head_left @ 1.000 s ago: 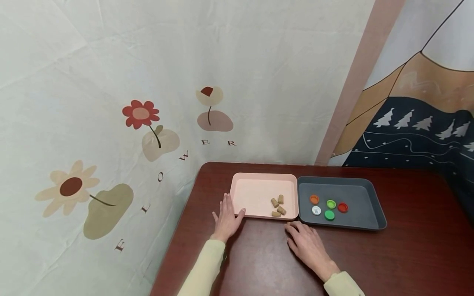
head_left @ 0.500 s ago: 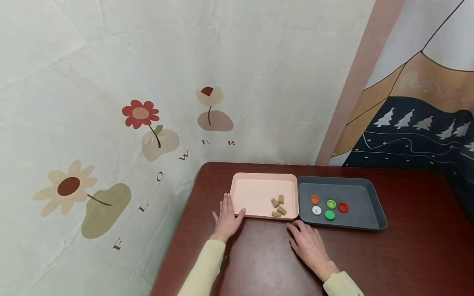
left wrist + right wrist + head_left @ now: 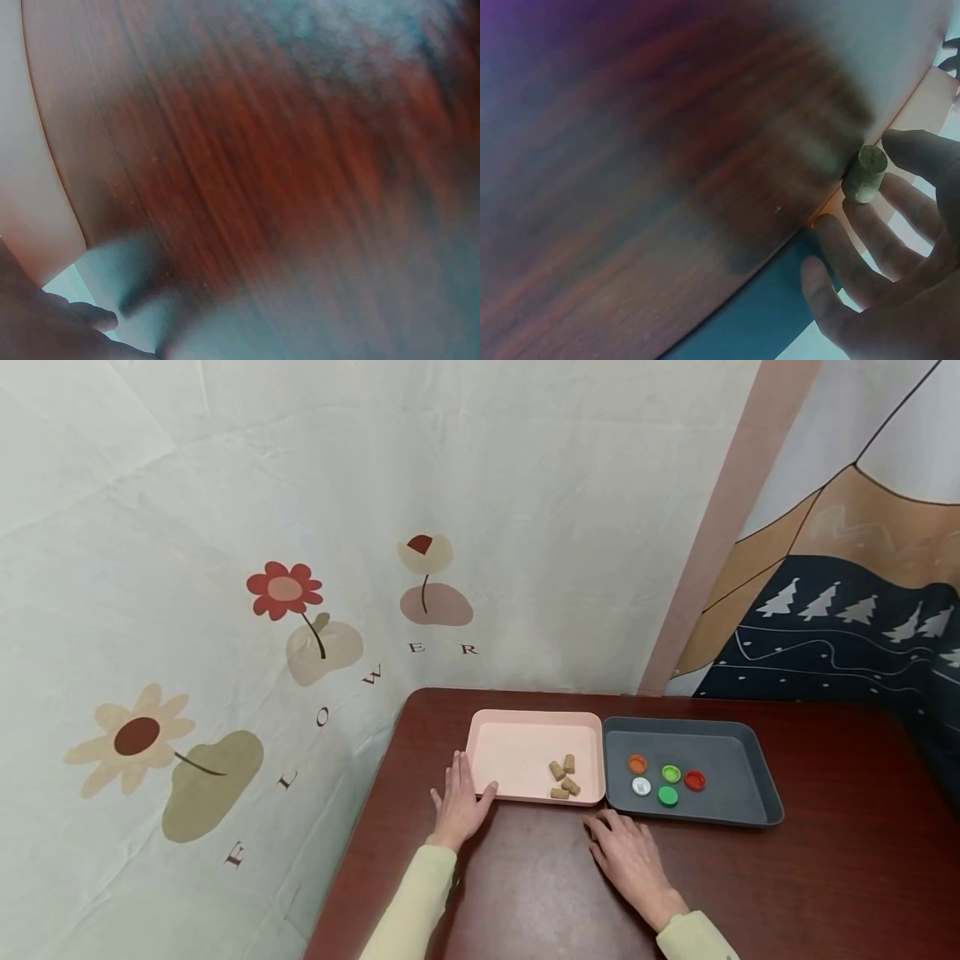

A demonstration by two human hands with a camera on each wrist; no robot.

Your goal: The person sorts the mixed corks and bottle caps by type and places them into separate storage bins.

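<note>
In the head view, my left hand point(image 3: 456, 806) rests at the near left corner of the pink tray point(image 3: 510, 717), fingers straight along its side, thumb over the front rim. Close to where the two trays meet, my right hand point(image 3: 628, 860) stays low over the table. The right wrist view has a cork point(image 3: 865, 176) pinched between its thumb and fingertips, just in front of the tray edges. That cork is hidden in the head view. Several other corks point(image 3: 570, 786) lie in the pink tray's near right part.
A dark grey tray point(image 3: 723, 735) adjoins the pink one on its right. Inside lie several bottle caps: orange point(image 3: 637, 764), lime point(image 3: 671, 773), red point(image 3: 694, 781), white point(image 3: 641, 787) and green point(image 3: 667, 796). Behind the brown table point(image 3: 540, 877) hangs a printed curtain point(image 3: 555, 527).
My right hand has shifted slightly to the right along the front of the trays. The left hand, the trays and what lies in them have stayed put.
</note>
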